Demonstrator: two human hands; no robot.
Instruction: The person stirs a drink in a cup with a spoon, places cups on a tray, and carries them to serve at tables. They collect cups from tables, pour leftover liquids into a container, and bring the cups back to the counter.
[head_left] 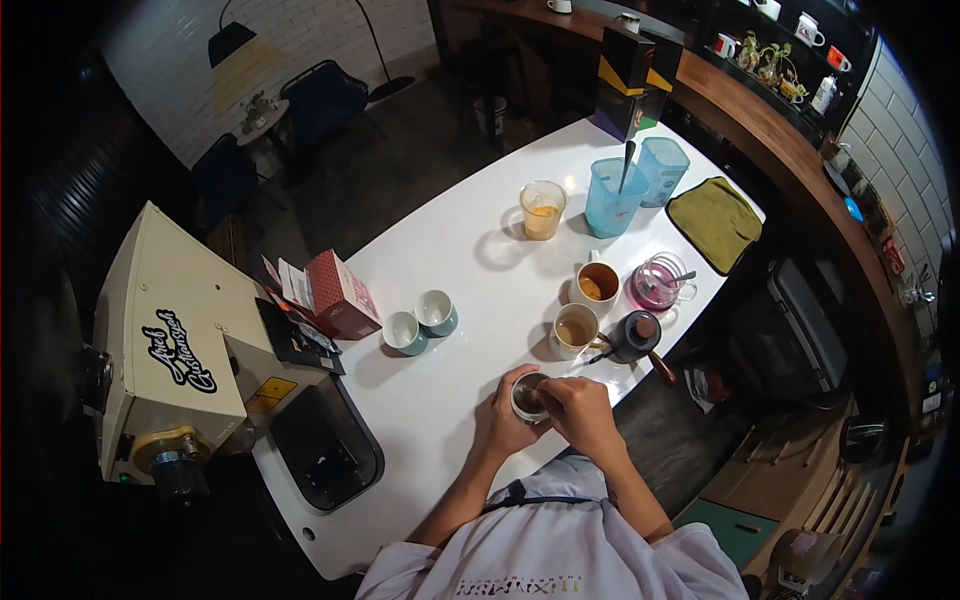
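Note:
My left hand is wrapped round a small cup near the table's front edge. Over its rim, my right hand is closed in a pinch; what its fingers hold is hidden. Just beyond stand a mug of pale brown liquid and a white mug with a darker orange-brown drink. Right of them are a glass cup with pink liquid and a spoon, and a dark round pot-like vessel with a reddish-brown handle. Two pale blue cups sit together to the left.
Farther back are a clear cup with brown residue, blue plastic pitchers, an olive cloth and a black box. A cream-coloured machine, a red patterned box and a black tray occupy the left side.

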